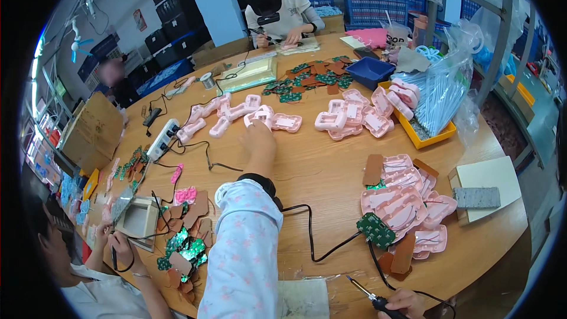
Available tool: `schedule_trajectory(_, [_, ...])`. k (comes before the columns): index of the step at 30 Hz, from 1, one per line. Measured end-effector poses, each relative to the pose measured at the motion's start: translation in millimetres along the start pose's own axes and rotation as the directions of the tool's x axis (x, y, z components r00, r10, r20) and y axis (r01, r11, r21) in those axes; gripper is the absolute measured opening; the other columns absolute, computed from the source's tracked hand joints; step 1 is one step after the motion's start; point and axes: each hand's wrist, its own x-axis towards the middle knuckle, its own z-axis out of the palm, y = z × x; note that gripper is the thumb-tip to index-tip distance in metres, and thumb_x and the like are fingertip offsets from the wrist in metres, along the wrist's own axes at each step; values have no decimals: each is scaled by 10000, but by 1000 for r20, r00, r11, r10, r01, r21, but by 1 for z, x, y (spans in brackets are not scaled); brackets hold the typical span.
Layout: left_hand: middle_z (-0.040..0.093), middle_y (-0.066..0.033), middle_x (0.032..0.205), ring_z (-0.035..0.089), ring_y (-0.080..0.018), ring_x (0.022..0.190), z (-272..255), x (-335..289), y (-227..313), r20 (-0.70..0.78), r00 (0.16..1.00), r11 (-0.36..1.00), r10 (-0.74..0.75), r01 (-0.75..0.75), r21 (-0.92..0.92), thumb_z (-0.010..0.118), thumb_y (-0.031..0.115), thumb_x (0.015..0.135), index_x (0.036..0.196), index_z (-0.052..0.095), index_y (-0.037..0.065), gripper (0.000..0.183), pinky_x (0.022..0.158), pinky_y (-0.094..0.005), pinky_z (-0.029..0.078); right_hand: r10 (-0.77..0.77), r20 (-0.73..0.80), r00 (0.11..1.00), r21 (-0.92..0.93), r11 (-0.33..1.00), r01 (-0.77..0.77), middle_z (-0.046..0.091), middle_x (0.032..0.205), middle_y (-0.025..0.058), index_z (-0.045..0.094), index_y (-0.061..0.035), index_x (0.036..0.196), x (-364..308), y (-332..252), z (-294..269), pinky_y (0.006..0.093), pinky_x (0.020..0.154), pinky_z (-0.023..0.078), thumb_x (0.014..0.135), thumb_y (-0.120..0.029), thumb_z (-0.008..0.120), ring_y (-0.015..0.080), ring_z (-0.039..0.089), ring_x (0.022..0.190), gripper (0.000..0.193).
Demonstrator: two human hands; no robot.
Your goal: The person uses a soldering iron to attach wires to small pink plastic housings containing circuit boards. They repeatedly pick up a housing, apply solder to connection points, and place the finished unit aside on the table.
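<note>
My left hand (258,139) reaches across the table, its fingers closed at the near edge of a pink plastic shell (263,114). The fingertips are partly hidden and blurred. More pink shells (286,122) lie on both sides of it. At the lower right, my right hand (406,304) grips a soldering iron (378,301) by its black handle, the metal tip pointing up and left. Left of the iron, a pale sheet (303,299) lies at the table's near edge. Pink shells with wires (394,204) are heaped beyond my right hand, with a green circuit board (375,230) beside them.
Black cables (311,230) cross the table, some to a white power strip (162,140). Circuit boards (192,248) pile up at left. A yellow tray (428,134), blue bin (370,72) and grey block (476,198) stand at right. Co-workers sit at left (97,286) and opposite (289,15).
</note>
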Motion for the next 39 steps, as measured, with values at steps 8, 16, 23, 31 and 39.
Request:
schedule_trajectory(8, [659, -137, 1022, 658, -270, 938, -115, -21, -16, 521, 755, 375, 397, 385, -843, 586, 329, 863, 1231, 485, 39, 479, 787, -393, 514, -543, -219, 810, -187, 839, 512, 456, 447, 87, 503, -1, 558, 13, -43, 19, 290, 344, 313, 884, -196, 471, 185, 425, 352, 382])
schedule_trajectory(16, [630, -156, 1113, 647, -261, 960, -189, -169, -76, 582, 390, 144, 713, 732, -666, 521, 339, 898, 1255, 540, 14, 483, 837, -380, 527, -838, -126, 531, -503, 515, 694, 511, 750, 101, 454, -35, 994, 4, -41, 15, 294, 561, 395, 742, -26, 652, 182, 495, 605, 321])
schedule_trajectory(23, [652, -103, 893, 631, -202, 814, -208, -223, -92, 674, 123, 672, 729, 58, -738, 461, 347, 962, 1121, 640, -20, 438, 754, -336, 511, -795, -316, 517, -353, 604, 714, 514, 832, 115, 440, -17, 1055, -19, -71, 24, 280, 619, 426, 775, -9, 628, 164, 510, 699, 337])
schedule_trajectory(31, [662, -126, 911, 651, -180, 830, -180, -258, -87, 745, 55, 712, 664, 257, -653, 400, 336, 991, 1040, 643, -12, 427, 735, -301, 535, -840, -170, 515, -446, 532, 720, 517, 785, 106, 459, -25, 1035, -16, -79, 34, 263, 596, 410, 776, -16, 634, 155, 489, 649, 313])
schedule_trajectory(39, [650, -127, 854, 620, -215, 744, -178, -330, -132, 680, 608, 783, 411, 148, -605, 577, 243, 909, 1056, 634, -20, 306, 675, -332, 483, -772, -254, 583, -402, 632, 663, 532, 776, 115, 481, -10, 1020, -9, -76, 33, 268, 597, 424, 753, 7, 640, 156, 500, 635, 311])
